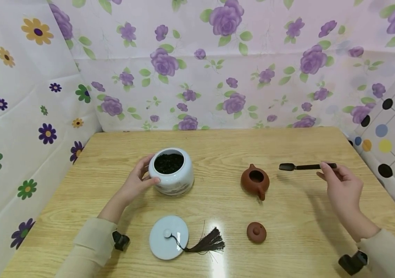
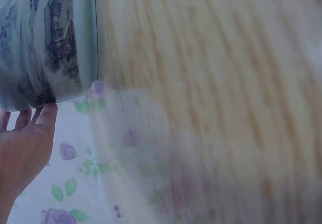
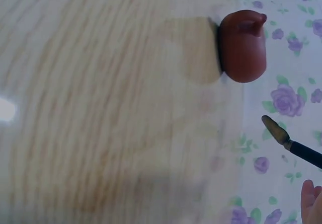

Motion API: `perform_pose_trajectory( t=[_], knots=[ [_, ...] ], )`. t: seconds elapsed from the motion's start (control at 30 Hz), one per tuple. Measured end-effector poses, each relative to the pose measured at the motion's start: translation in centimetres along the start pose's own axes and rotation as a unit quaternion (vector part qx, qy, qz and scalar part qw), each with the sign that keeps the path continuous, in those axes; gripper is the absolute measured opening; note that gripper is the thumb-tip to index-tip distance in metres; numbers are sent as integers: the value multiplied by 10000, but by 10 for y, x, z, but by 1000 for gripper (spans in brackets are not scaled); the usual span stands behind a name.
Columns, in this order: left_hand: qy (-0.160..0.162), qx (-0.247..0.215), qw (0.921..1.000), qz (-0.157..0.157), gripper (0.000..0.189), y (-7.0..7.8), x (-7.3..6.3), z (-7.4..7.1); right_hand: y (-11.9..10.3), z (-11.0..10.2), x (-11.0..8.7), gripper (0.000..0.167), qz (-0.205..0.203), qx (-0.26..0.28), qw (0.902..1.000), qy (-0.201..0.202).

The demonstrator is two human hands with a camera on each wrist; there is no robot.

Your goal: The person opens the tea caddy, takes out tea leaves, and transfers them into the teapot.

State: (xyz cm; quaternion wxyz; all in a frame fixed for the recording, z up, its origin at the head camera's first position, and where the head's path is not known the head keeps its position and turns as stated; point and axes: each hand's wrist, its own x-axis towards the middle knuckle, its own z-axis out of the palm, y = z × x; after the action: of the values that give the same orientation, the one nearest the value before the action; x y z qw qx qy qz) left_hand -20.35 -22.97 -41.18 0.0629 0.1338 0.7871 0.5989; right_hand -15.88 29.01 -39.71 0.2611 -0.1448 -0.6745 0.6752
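My left hand (image 1: 140, 178) holds the side of a white porcelain tea jar (image 1: 180, 177), thumb at the front and fingers behind. Dark loose tea leaves (image 1: 169, 163) show through its open mouth. In the left wrist view, painted scenery covers the jar's wall (image 2: 45, 38), and fingertips touch it. Between thumb and fingers, my right hand (image 1: 345, 189) pinches the dark handle of a tea scoop (image 1: 306, 167), held level above the table with its blade pointing left. Left of the blade stands a brown clay teapot (image 1: 253, 187), uncovered, its opening facing up.
The jar's pale round lid (image 1: 162, 245) lies near the front, with a dark tassel (image 1: 208, 242) stretching right from its knob. In front of the teapot lies its small clay lid (image 1: 256, 232). Flowered cloth (image 1: 197, 73) hangs behind the wooden table (image 1: 218, 146).
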Motion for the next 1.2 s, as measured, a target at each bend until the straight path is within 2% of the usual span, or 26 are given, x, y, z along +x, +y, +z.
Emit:
perform_pose_trajectory(
  t=[0.1, 0.23, 0.33, 0.57, 0.8, 0.87, 1.07, 1.2],
  knots=[
    [-5, -6, 10000, 3, 77, -1, 1, 0, -6, 3, -1, 12, 155, 751, 9971, 34],
    [-19, -9, 10000, 18, 76, -2, 2, 1, -14, 5, -2, 9, 296, 1539, 9876, 42],
    [-34, -39, 10000, 40, 76, -2, 2, 1, -18, 7, -2, 11, 357, 1939, 9804, -38],
    [-61, -124, 9999, 40, 77, -2, 2, 1, -26, 7, -4, 13, 545, 2416, 9682, -363],
    [-72, -143, 9999, 38, 78, -2, 1, 2, -40, 13, -10, 19, 605, 3220, 9421, -719],
    [-68, -153, 9999, 39, 78, -1, 1, 2, -44, 17, -13, 19, 598, 3297, 9396, -700],
    [-103, 14, 9999, 0, 77, 2, 0, -1, -48, 33, -21, 9, 647, 3297, 9403, -539],
    [-171, 163, 9997, 32, 76, 4, 0, -4, -48, 43, -24, 7, 859, 3425, 9337, -601]
  ],
)
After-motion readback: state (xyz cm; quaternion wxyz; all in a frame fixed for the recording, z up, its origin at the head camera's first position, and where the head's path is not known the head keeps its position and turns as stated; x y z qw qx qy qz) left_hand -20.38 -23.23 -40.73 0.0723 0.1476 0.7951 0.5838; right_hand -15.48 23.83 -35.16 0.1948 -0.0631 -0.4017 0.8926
